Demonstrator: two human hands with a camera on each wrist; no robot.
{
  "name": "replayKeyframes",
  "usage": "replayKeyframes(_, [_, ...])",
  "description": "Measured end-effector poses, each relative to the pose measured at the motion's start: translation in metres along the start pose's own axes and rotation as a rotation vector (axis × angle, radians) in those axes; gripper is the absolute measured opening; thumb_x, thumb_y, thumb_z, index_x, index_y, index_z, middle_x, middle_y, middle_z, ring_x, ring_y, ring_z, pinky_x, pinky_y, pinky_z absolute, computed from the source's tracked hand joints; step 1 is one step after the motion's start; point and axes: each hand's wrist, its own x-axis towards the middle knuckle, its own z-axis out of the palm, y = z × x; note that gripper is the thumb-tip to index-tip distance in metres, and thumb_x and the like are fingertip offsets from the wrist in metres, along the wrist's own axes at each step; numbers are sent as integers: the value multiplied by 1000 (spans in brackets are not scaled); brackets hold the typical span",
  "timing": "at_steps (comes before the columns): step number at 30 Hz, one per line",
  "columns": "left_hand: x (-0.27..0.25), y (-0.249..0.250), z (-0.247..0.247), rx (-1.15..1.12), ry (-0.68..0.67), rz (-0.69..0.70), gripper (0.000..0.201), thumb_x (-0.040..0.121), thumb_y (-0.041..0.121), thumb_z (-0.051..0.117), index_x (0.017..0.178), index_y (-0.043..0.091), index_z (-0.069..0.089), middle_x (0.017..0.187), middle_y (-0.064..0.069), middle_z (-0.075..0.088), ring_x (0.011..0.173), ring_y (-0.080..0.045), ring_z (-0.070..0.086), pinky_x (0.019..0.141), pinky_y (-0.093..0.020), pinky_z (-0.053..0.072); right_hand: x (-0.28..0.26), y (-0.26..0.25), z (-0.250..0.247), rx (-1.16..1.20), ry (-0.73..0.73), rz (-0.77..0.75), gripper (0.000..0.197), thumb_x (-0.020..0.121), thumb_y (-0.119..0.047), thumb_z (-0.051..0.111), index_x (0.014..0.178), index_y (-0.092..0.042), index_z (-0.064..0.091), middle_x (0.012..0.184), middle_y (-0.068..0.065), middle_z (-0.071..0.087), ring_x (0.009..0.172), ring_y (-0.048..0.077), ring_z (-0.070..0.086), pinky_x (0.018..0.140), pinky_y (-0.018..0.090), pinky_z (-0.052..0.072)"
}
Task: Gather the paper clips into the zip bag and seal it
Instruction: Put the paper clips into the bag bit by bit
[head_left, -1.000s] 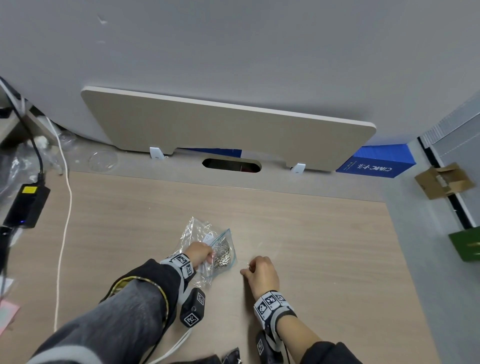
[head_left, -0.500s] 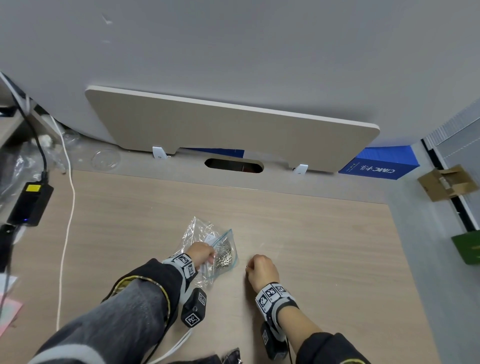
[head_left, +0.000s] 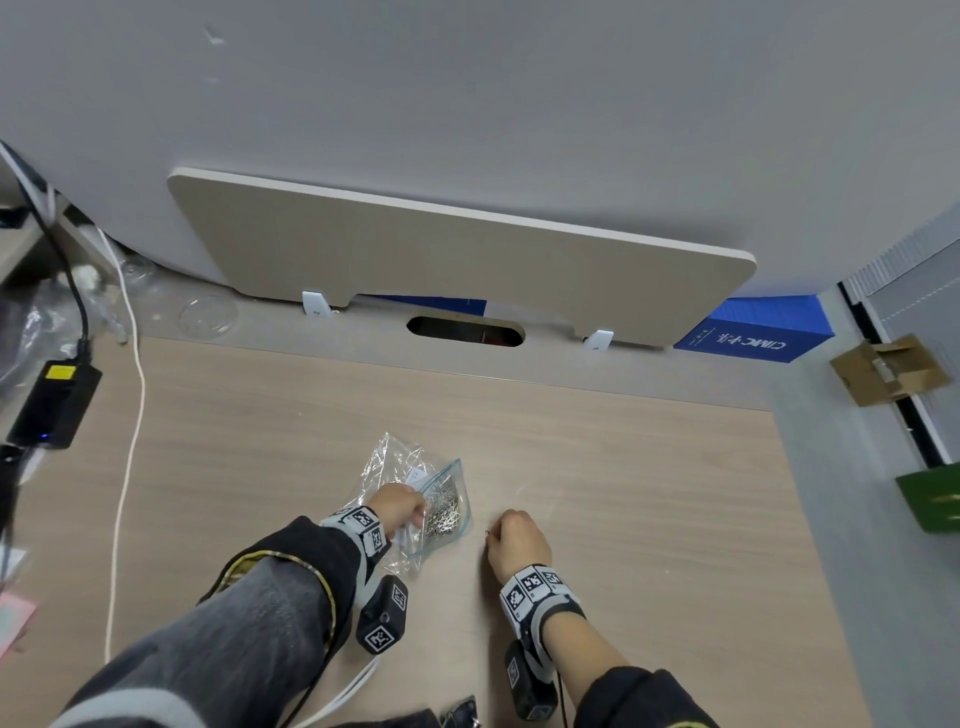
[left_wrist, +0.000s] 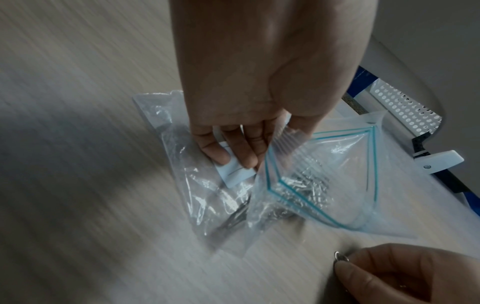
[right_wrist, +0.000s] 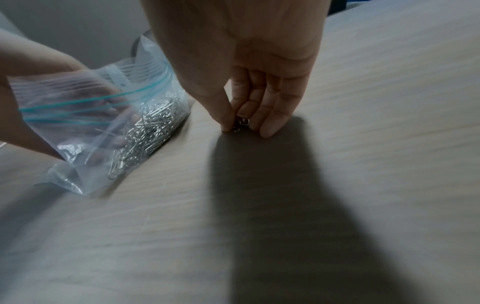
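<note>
Little has moved since a second ago: right hand (head_left: 518, 540) sits a touch nearer the bag, left hand (head_left: 399, 506) same spot, bag mouth same. Far left of the light wood-grain desk (head_left: 623, 493): black power adapter with yellow label (head_left: 54, 402), white cable (head_left: 130, 467) running down the desk. Next, left hand, fingers curled, pinching the top edge of the clear zip bag with teal seal lines (left_wrist: 337, 174), holding its mouth open; bag rests on the desk, partly over a crumpled clear plastic wrapper (left_wrist: 187, 185) with a small white card (left_wrist: 233, 172) under the fingers (left_wrist: 221, 152). Pile of silver paper clips (right_wrist: 153, 125) lies in the bag's bottom. Just right of the bag, apart from it, right hand with thumb and fingertips (right_wrist: 270, 123) pressed together on the desk, pinching a few loose silver paper clips (right_wrist: 241, 123); one clip end pokes out by the thumb in the left wrist view. Behind: beige privacy panel (head_left: 467, 260) on white clips, oval cable slot (head_left: 465, 331). Far right: blue box (head_left: 753, 332), brown cardboard box (head_left: 888, 369), green object (head_left: 935, 499), all off the desk.
</note>
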Motion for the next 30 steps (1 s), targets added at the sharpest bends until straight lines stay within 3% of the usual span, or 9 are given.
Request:
replayKeyframes(3, [-1,1,0,4,0,3,25,94,11,46,70,10,55,65,0,59,42,-12,44,32,-15,32,1,1,-2,41,-57,16,22,87,-24,53,102,-10,60,111,9,59,102,29,59,85,33,47])
replayKeyframes(5, [-2,2,1,9,-2,-5,26,95,11,46,71,10,55,65,0,58,43,-12,44,30,-14,32,4,0,-6,122,-89,50,14,83,-26,59,86,-12,60,93,7,61,85,26,60,73,29,45])
replayKeyframes(8, [-2,1,0,-8,-3,-5,24,94,10,46,72,10,55,65,0,58,38,-9,42,28,-13,30,15,3,-21,550,-155,169,26,81,-15,63,58,-13,51,57,5,53,47,20,52,51,28,40])
replayKeyframes(10, [-3,0,0,-27,-5,2,23,94,9,45,72,10,54,66,-1,58,32,-6,39,27,-13,28,22,5,-38,844,-191,255,30,81,-9,63,54,-9,50,44,5,44,32,16,42,39,23,38])
replayKeyframes(14, [-4,0,-1,-15,-9,9,27,94,8,44,69,9,53,66,-1,58,42,-11,43,28,-12,30,22,-3,-65,1087,-210,241,30,83,-8,64,57,-13,48,49,1,36,35,11,30,36,17,32])
replayKeyframes(18, [0,0,-1,-30,-5,0,27,93,9,46,68,10,55,66,-1,59,44,-12,45,34,-15,34,8,-32,-68,836,-298,49,29,81,-13,67,56,-16,52,45,-1,36,33,9,31,34,18,32])
replayKeyframes(21, [0,3,1,-2,9,-20,29,93,7,47,65,10,53,64,0,57,45,-13,45,40,-20,35,2,-53,-55,735,-289,-51,23,78,-9,70,57,-12,59,42,-4,48,28,7,37,31,18,30])
replayKeyframes(27, [0,2,2,-36,4,-36,26,93,6,47,68,8,55,65,-2,57,47,-15,45,43,-24,34,1,-53,-43,719,-188,-48,15,81,-16,70,78,-2,72,61,0,62,32,5,44,35,21,36])
replayKeyframes(30, [3,-2,1,-78,-13,-19,26,93,6,45,70,7,56,66,-2,58,48,-14,47,46,-23,36,1,-43,-47,762,51,15,21,87,-23,63,71,-10,69,52,-4,57,44,18,50,51,33,46])
